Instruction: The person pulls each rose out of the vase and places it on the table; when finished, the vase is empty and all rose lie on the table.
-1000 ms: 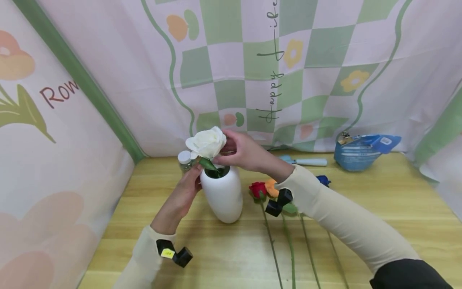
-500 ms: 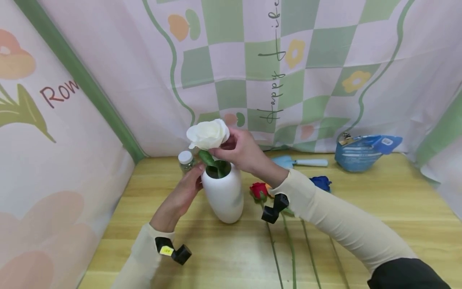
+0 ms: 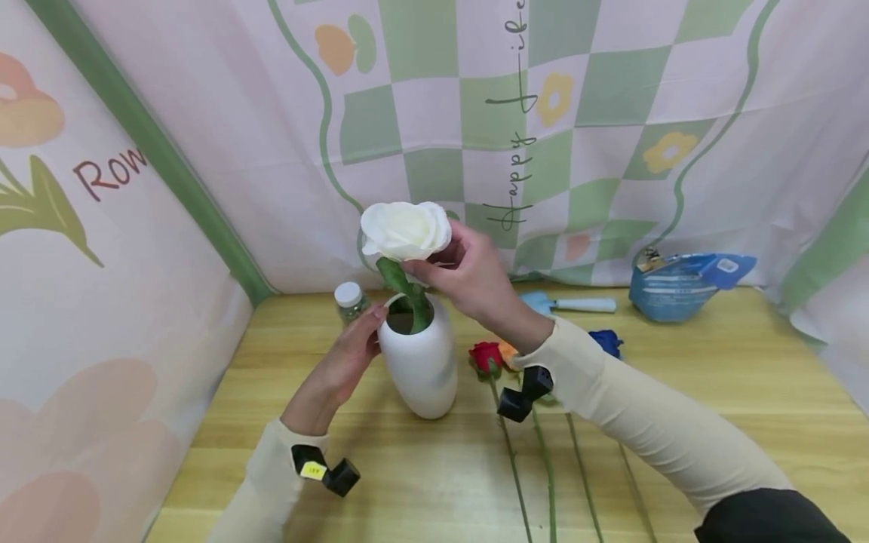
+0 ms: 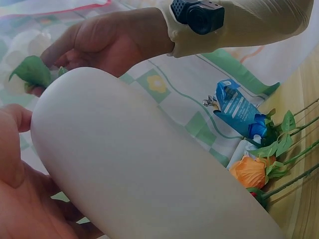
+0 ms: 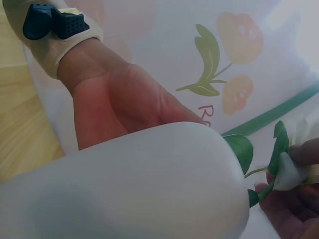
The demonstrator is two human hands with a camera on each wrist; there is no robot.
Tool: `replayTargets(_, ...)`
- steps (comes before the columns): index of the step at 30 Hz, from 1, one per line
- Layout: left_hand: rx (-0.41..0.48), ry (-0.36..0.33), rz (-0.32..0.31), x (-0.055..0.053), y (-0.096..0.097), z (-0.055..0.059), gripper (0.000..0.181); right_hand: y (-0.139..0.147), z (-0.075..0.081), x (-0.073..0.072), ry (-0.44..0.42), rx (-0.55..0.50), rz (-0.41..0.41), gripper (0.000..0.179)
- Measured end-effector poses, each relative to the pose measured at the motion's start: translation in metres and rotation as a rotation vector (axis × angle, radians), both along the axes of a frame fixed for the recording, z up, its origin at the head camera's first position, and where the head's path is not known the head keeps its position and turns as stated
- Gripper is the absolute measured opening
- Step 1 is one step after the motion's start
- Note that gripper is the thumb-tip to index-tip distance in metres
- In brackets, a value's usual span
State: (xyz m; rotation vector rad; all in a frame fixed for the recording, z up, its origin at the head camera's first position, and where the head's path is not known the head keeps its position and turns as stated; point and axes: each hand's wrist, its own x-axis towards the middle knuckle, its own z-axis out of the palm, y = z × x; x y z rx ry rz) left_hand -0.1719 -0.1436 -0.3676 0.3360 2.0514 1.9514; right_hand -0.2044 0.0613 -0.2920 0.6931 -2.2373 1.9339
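Observation:
A white vase (image 3: 419, 377) stands on the wooden table, and my left hand (image 3: 339, 366) grips its left side with the thumb up at the rim. Above its mouth is a white rose (image 3: 406, 230); the green leafy stem runs down into the opening, its lower end hidden inside. My right hand (image 3: 478, 279) pinches the rose just under the bloom. In the left wrist view the vase (image 4: 149, 154) fills the middle, with the right hand (image 4: 109, 42) beyond its top. The right wrist view shows leaves (image 5: 240, 151) sticking out past the rim.
Right of the vase lie a red rose (image 3: 485, 356), an orange rose (image 4: 249, 172) and a blue rose (image 3: 606, 343), stems toward me. Behind are a small trowel (image 3: 584, 305), a blue bag (image 3: 668, 290) and a white-capped jar (image 3: 349, 296). Printed fabric (image 3: 434, 113) hangs at the back.
My right hand has risen with the white rose, shifting slightly right, and more of its leafy stem shows above the vase. The left hand stays on the vase.

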Motion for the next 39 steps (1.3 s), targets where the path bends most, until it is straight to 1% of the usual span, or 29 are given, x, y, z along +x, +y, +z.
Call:
replayTargets(6,-0.007,0.010,0.031,0.001,0.001,-0.001,0.051,0.009,-0.001,0.000,0.019,-0.017,-0.092,0.052)
replayTargets(11,0.013,0.016,0.047,0.000,0.001,-0.002,0.046,0.016,-0.003,0.000,0.028,-0.063,-0.113,0.052)
replayTargets(16,0.006,0.018,0.044,-0.001,0.001,-0.003,0.051,0.022,-0.003,0.003,0.022,-0.099,-0.093,0.055)
replayTargets(22,0.017,0.016,0.054,0.000,0.000,-0.003,0.052,0.028,-0.002,0.007,-0.037,-0.196,-0.048,0.056)
replayTargets(27,0.004,0.006,0.049,0.000,0.000,-0.003,0.053,0.034,-0.001,0.009,-0.111,-0.343,-0.023,0.055)
replayTargets(30,0.002,0.004,0.046,0.000,0.000,-0.002,0.053,0.038,-0.003,0.009,-0.145,-0.435,-0.011,0.052)
replayTargets(33,0.003,0.010,0.049,0.001,0.001,-0.002,0.052,0.040,-0.005,0.010,-0.188,-0.502,0.008,0.048)
replayTargets(36,0.000,0.015,0.052,0.001,0.001,-0.002,0.051,0.042,-0.006,0.012,-0.224,-0.536,0.020,0.044)
replayTargets(39,-0.001,0.017,0.054,0.000,0.002,-0.003,0.051,0.045,-0.007,0.013,-0.231,-0.543,0.023,0.042)
